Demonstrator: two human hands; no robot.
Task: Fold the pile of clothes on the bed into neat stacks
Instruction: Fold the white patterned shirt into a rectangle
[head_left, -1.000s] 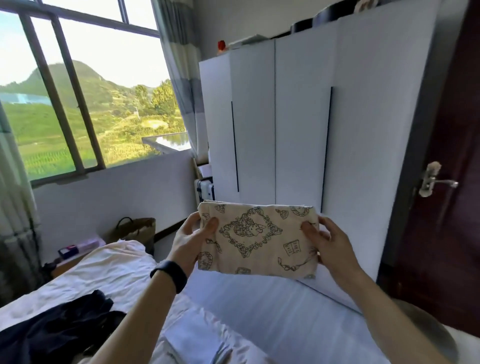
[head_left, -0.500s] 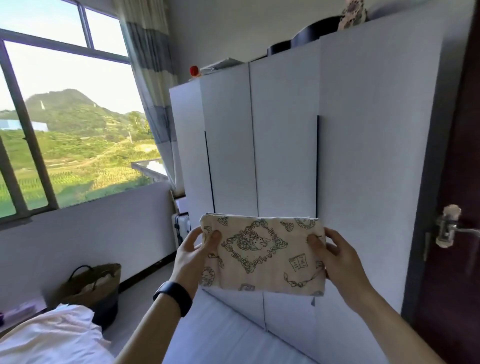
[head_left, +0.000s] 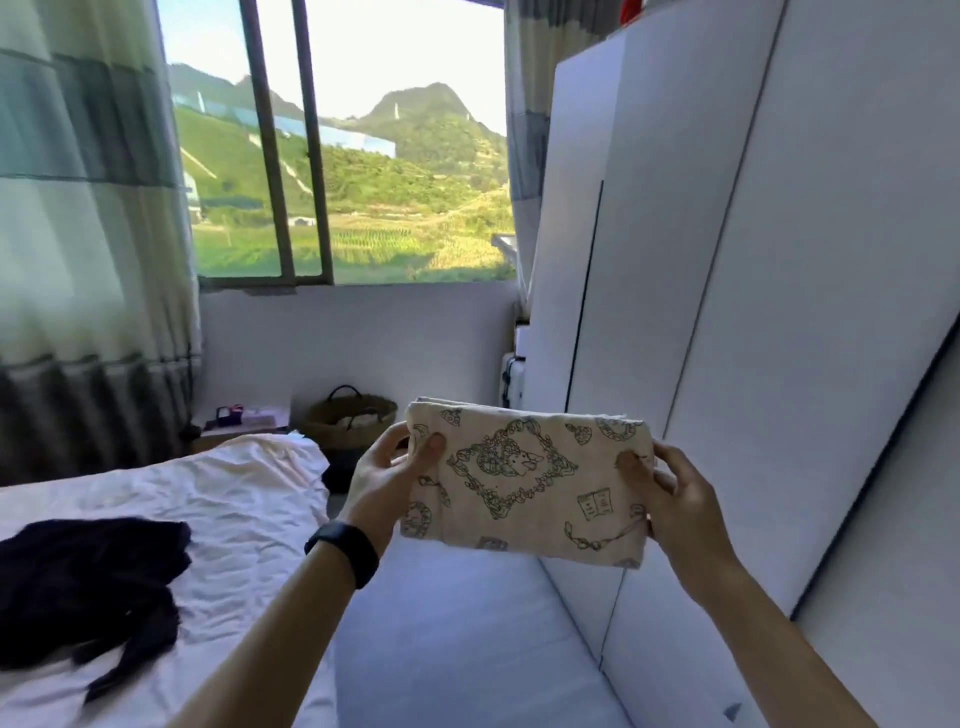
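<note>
Fingers of both hands, left hand (head_left: 382, 475) and right hand (head_left: 678, 501), pinch a folded cream printed cloth (head_left: 524, 480), a soft rectangle, above the rumpled bed (head_left: 234, 499).

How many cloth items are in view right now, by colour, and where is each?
Cream printed: 1, the folded cloth, held in the air between the left hand and right hand.
Dark: 1, a crumpled garment lying on the bed; whether it is a single piece cannot be told.
Total: 2

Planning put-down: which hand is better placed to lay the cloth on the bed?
Left, probably: left hand grips the cloth on the bed side; right hand holds the wardrobe side.
</note>
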